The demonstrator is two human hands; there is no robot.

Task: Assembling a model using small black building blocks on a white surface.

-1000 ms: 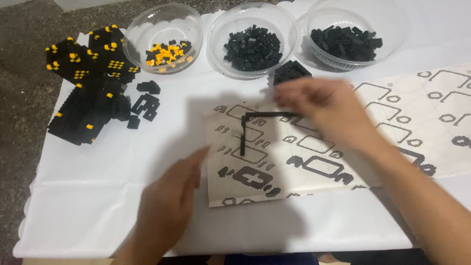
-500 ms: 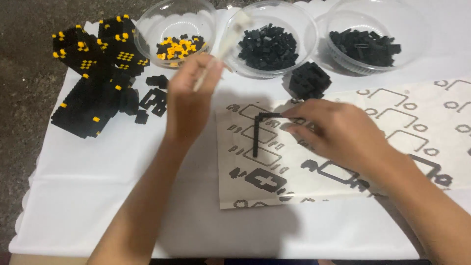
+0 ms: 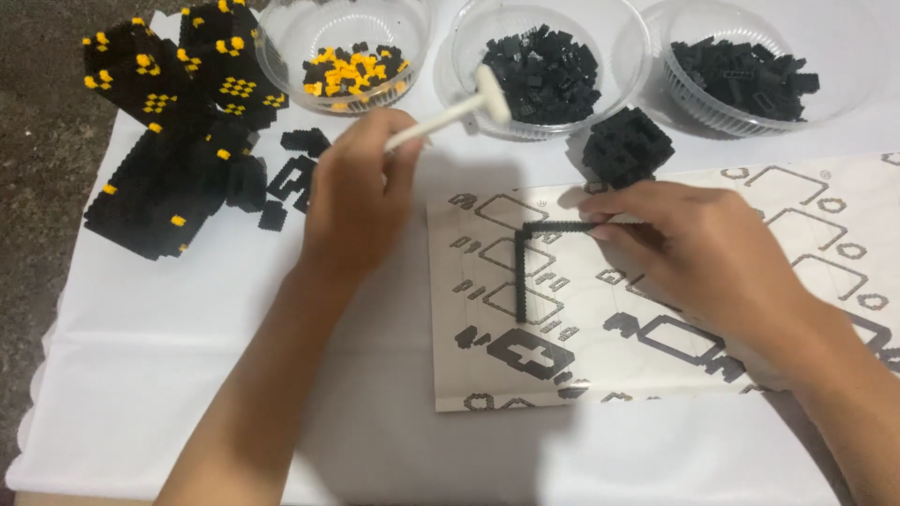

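Observation:
My left hand (image 3: 356, 201) is raised over the white cloth and grips a white T-shaped tool (image 3: 459, 111), whose head points toward the middle bowl of black bricks (image 3: 548, 66). My right hand (image 3: 694, 253) rests on the printed instruction sheet (image 3: 656, 375) and pinches the right end of a thin black L-shaped brick strip (image 3: 521, 272) lying on the sheet. A small black brick cube (image 3: 626, 145) sits just behind the right hand's fingers.
A large black and yellow brick model (image 3: 169, 141) stands at the far left, with loose black pieces (image 3: 295, 169) beside it. A bowl of yellow and black bricks (image 3: 352, 70) and another bowl of black bricks (image 3: 745, 66) line the back. The table's left edge shows dark floor.
My left hand rose from the cloth's front edge, took up the white tool and now holds it near the bowls. My right hand shifted down onto the strip's right end.

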